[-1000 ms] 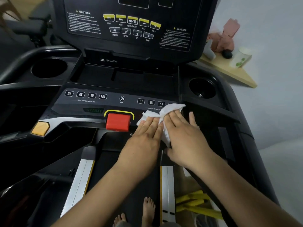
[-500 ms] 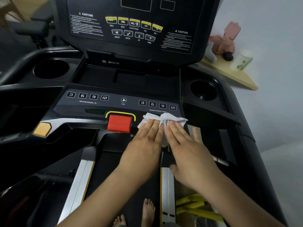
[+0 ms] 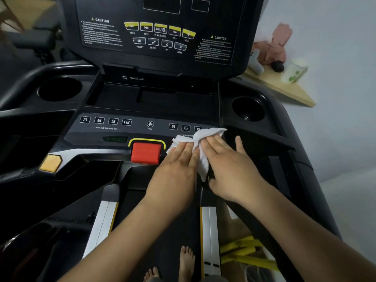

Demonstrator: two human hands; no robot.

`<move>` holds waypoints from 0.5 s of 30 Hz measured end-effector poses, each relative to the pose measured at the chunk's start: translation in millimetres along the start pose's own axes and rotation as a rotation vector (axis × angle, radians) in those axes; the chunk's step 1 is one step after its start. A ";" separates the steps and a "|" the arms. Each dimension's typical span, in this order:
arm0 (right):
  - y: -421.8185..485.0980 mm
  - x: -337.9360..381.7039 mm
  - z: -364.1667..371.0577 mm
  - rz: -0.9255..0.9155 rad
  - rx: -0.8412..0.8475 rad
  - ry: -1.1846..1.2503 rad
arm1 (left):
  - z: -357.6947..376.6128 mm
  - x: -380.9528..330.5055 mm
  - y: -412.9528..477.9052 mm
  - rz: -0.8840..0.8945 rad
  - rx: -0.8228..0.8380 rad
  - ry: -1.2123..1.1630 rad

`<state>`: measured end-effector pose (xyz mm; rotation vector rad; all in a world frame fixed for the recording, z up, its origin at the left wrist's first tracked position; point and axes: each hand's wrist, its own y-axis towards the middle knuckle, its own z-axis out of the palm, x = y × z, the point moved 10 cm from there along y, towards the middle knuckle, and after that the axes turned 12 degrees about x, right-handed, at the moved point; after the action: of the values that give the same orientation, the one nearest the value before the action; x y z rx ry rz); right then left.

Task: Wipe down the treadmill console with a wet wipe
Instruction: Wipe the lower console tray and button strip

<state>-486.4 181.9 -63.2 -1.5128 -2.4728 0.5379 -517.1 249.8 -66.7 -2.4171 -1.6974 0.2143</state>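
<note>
Wipe, one, beneath two hands

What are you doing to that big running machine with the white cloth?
A person is wiping the treadmill console with a wet wipe. The left hand and the right hand both press it flat, just right of the red button. The wipe covers part of the speed buttons.

Left hand lies flat, fingers straight; right hand flat beside it, fingers spread.
</note>
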 end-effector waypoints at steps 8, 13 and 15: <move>-5.3 -31.7 -15.6 -0.151 -0.122 0.207 | -34.7 28.9 -1.5 -0.071 -0.167 -0.111; -5.9 -29.9 -21.2 -0.102 -0.336 0.267 | -26.3 41.3 15.4 -0.091 -0.203 -0.010; -16.4 -16.1 -14.8 -0.128 -0.458 0.234 | -25.3 40.2 12.9 -0.093 -0.201 0.013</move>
<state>-487.3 163.9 -42.8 -1.4402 -2.5872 -0.2349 -486.2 281.7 -45.5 -2.4622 -1.9036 0.0154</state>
